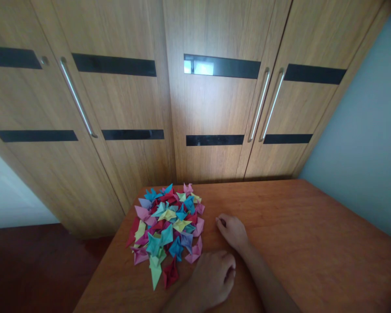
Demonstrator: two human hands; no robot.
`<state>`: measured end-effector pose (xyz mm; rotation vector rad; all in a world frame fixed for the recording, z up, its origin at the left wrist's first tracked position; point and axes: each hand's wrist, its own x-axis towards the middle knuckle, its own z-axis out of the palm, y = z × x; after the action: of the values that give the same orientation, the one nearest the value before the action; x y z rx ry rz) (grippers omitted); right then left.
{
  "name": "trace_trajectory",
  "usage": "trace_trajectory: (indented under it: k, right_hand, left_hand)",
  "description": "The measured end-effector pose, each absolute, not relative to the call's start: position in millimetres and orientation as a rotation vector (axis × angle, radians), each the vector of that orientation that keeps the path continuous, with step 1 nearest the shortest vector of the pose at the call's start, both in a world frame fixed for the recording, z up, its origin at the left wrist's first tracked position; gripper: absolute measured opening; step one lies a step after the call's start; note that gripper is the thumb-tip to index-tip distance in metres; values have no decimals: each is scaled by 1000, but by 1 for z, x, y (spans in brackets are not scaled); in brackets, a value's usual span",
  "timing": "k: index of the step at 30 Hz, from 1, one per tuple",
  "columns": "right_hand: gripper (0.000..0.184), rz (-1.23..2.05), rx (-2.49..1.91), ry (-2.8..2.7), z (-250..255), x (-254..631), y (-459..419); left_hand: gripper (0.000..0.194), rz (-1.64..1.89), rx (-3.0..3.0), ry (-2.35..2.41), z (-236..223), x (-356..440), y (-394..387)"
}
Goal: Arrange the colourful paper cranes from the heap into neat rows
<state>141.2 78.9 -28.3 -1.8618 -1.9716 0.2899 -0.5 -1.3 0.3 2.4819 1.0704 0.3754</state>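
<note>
A heap of small origami pieces (pixel 169 226) in pink, red, teal, blue, yellow, green and lilac paper lies on the left part of the wooden table (pixel 299 243). My left hand (pixel 213 278) rests on the table at the heap's near right edge, curled into a loose fist, with no object showing in it. A dark red folded piece (pixel 171 274) lies just left of that hand. Farther back and to the right, my right hand (pixel 233 232) also rests on the tabletop, fingers curled in and nothing visible inside. It is apart from the paper pieces.
Behind the table stands a wooden wardrobe (pixel 211 108) with long metal handles and dark inlaid strips. A pale blue wall (pixel 365 143) rises on the right. To the left, the dark reddish floor (pixel 29 269) shows beyond the table edge.
</note>
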Motion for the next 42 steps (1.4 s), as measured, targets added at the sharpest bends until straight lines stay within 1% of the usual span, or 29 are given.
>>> trace_trajectory:
  k: [15, 26, 36, 42]
  right_hand:
    - [28, 305, -1861, -1991, -28, 142, 80]
    - [29, 303, -1844, -1975, -29, 142, 81]
    - [31, 304, -1887, -1975, -28, 141, 83]
    - [31, 300, -1889, -1964, -30, 142, 83]
  left_hand:
    - [7, 366, 2451, 1101, 3, 1, -2]
    - [5, 412, 2439, 1118, 1, 1, -2]
    - [5, 339, 2449, 1109, 5, 1, -2]
    - [6, 372, 2455, 1120, 5, 1, -2]
